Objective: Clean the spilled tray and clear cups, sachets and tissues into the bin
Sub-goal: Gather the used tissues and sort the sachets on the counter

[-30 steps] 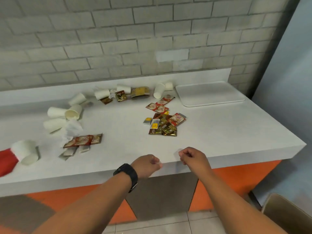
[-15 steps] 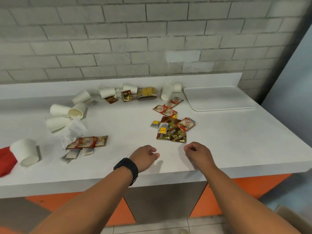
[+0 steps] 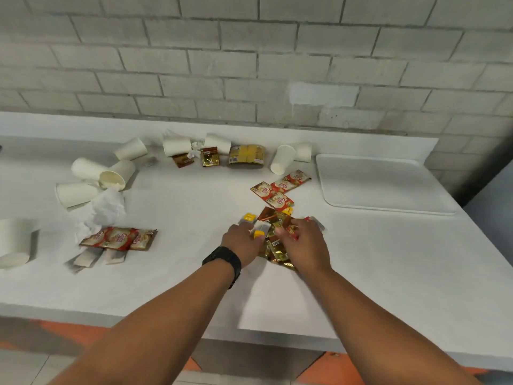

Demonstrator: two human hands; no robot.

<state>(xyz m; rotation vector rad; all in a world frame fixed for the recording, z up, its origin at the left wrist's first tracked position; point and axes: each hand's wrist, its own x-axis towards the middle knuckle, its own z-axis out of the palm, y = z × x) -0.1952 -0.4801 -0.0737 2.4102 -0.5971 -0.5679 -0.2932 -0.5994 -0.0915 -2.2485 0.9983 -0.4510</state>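
Observation:
A pile of gold and red sachets [image 3: 273, 218] lies in the middle of the white counter [image 3: 388, 259]. My left hand [image 3: 242, 241] and my right hand [image 3: 305, 243] are both on this pile, fingers curled onto sachets. Three red creamer sachets [image 3: 279, 187] lie just behind the pile. More red sachets [image 3: 119, 238] and a crumpled tissue [image 3: 107, 208] lie at the left. Several white paper cups [image 3: 119, 173] are tipped over at the left and back. The white tray [image 3: 380, 182] sits bare at the back right. No bin is in view.
A brick wall runs behind the counter. A large yellow packet [image 3: 245, 154] lies at the back between cups. Another cup [image 3: 14, 243] lies at the far left edge. Orange cabinet fronts [image 3: 327, 368] show below the counter.
Both hands moved forward from the counter's front edge onto the middle sachet pile. The camera has come closer to the counter.

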